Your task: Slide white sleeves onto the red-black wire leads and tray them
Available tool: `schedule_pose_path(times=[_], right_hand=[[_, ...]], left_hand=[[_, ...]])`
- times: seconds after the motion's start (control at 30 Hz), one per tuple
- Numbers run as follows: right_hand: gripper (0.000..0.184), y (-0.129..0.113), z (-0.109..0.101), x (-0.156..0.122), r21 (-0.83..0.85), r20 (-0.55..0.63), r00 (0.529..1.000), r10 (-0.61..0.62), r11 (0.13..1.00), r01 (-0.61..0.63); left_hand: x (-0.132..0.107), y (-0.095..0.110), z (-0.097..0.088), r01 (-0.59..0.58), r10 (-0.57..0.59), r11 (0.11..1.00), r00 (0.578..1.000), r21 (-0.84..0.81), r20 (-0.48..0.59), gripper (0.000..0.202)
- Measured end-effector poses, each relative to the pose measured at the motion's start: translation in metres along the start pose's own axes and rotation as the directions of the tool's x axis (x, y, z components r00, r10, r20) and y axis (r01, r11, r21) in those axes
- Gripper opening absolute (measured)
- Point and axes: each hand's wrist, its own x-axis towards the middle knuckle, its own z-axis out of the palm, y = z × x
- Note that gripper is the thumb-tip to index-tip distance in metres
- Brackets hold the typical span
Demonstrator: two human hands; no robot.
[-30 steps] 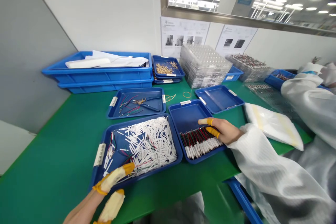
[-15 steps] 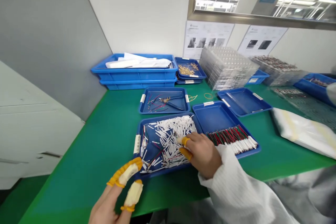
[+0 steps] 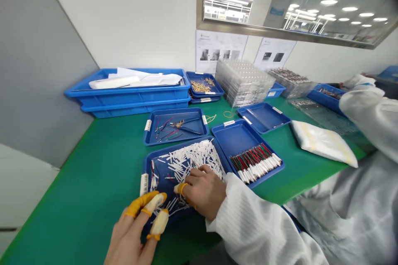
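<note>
The fingers of the right hand [image 3: 205,192] were curled down into the loose pile, with the thumb, capped by a yellow finger cot [image 3: 181,188], turned toward the fingertips; whether they pinched a piece could not be determined, as the hand hid the point of contact. The left hand [image 3: 127,244] was positioned at the near rim of the tray, its padded, yellow-capped fingers [image 3: 158,223] spread and visibly holding nothing. Both hands were at a shallow blue tray [image 3: 149,156] containing a heap of loose white-sleeved wires [image 3: 199,159], which lay crossed in all directions (a few coloured leads showed near its labelled left edge). Just beside it, a second blue tray [image 3: 236,136] carried a tidy row of red, green and black wires [image 3: 255,163], their white ends aligned. Farther out on the green bench [image 3: 93,198] were a third blue tray [image 3: 194,118] holding pliers [image 3: 186,126] and a white plastic bag [image 3: 323,143]. A co-worker's white sleeve [image 3: 367,107] occupied the right side. The step in hand appeared to be picking single wires from the heap for the aligned row; the next move called for a clean grip on one wire, drawn free of its neighbours.
</note>
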Motion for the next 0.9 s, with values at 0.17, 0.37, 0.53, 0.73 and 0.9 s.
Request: schedule_pose_path(times=[0.17,0.37,0.53,0.73,0.9], right_hand=[[0.013,0.004,0.005,0.002,0.033,-0.002,0.998,-0.064,0.997,0.064],[0.012,0.005,0.002,0.002,0.048,-0.028,0.996,-0.086,0.995,0.087],[0.016,0.004,0.000,-0.002,0.111,-0.192,0.975,-0.108,0.985,0.131],[0.024,0.005,-0.006,-0.007,0.214,-0.261,0.965,-0.006,0.975,0.064],[0.025,0.010,-0.017,-0.019,0.407,-0.404,0.904,0.142,0.912,0.039]], left_hand=[[0.013,0.002,0.002,-0.089,0.088,0.991,0.996,0.096,0.022,0.035],[0.019,0.005,-0.001,-0.166,0.148,0.970,0.983,0.176,0.113,0.032],[0.030,0.009,-0.004,-0.272,0.251,0.941,0.960,0.203,0.120,0.029],[0.036,0.014,-0.006,-0.374,0.372,0.903,0.927,0.210,0.051,0.026],[0.028,0.017,-0.014,-0.462,0.456,0.846,0.885,0.267,0.087,0.030]])
